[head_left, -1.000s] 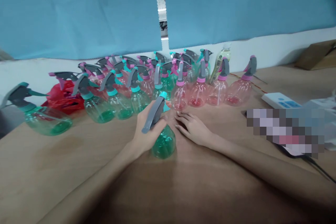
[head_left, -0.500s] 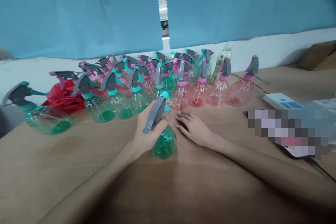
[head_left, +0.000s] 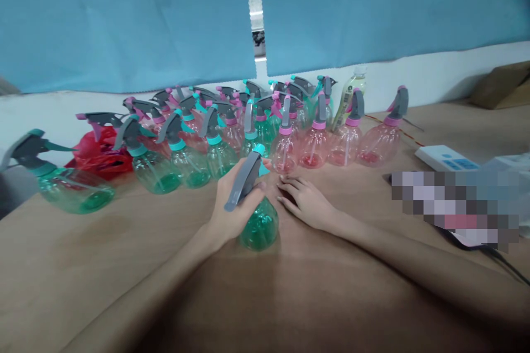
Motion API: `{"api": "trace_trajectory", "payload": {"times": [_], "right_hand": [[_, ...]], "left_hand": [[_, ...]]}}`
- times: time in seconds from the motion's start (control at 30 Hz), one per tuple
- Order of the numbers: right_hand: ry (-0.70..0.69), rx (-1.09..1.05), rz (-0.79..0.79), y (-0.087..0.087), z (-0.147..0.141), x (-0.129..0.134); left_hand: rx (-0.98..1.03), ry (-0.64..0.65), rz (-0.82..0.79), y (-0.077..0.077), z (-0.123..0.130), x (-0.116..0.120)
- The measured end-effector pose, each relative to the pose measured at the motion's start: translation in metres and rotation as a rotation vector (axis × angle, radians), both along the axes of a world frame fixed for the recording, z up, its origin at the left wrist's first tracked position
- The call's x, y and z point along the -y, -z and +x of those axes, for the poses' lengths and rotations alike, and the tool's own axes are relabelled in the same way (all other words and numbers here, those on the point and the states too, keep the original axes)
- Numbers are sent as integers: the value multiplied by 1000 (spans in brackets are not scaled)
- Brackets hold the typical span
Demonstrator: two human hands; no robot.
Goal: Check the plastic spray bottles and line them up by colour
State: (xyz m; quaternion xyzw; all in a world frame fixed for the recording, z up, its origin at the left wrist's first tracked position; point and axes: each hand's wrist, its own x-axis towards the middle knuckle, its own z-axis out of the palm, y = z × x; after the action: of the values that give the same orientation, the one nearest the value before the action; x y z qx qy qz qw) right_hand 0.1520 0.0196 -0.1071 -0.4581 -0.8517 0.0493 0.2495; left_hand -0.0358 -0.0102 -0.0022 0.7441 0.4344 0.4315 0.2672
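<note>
A green spray bottle (head_left: 260, 226) with a grey and teal spray head stands on the table in front of me. My left hand (head_left: 236, 201) is wrapped round its neck, just below the head. To the right of that bottle my right hand (head_left: 308, 202) lies on the tabletop with its fingers apart, holding nothing. Just beyond its fingertips is a pink spray bottle (head_left: 284, 155). Several more green and pink spray bottles stand in rows behind, and one green bottle (head_left: 77, 190) is at the far left.
A red plastic bag (head_left: 101, 154) lies among the bottles at left. A drink bottle (head_left: 351, 96) stands behind the pink ones. At right are a white device (head_left: 447, 159), a blurred-out flat object with a cable, and a cardboard box (head_left: 503, 87).
</note>
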Motion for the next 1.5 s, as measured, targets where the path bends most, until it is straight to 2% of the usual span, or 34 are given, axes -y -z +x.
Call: {"api": "trace_trajectory", "payload": {"times": [0.5, 0.7, 0.93, 1.5], "right_hand": [[-9, -7, -10, -1, 1, 0], [-6, -3, -6, -2, 0, 0], [-6, -9, 2, -1, 1, 0], [0, -10, -3, -2, 0, 1]], "left_hand": [[-9, 0, -14, -3, 1, 2], [-70, -6, 43, -8, 1, 6], [-24, 55, 50, -12, 3, 5], [-6, 8, -19, -4, 1, 5]]}}
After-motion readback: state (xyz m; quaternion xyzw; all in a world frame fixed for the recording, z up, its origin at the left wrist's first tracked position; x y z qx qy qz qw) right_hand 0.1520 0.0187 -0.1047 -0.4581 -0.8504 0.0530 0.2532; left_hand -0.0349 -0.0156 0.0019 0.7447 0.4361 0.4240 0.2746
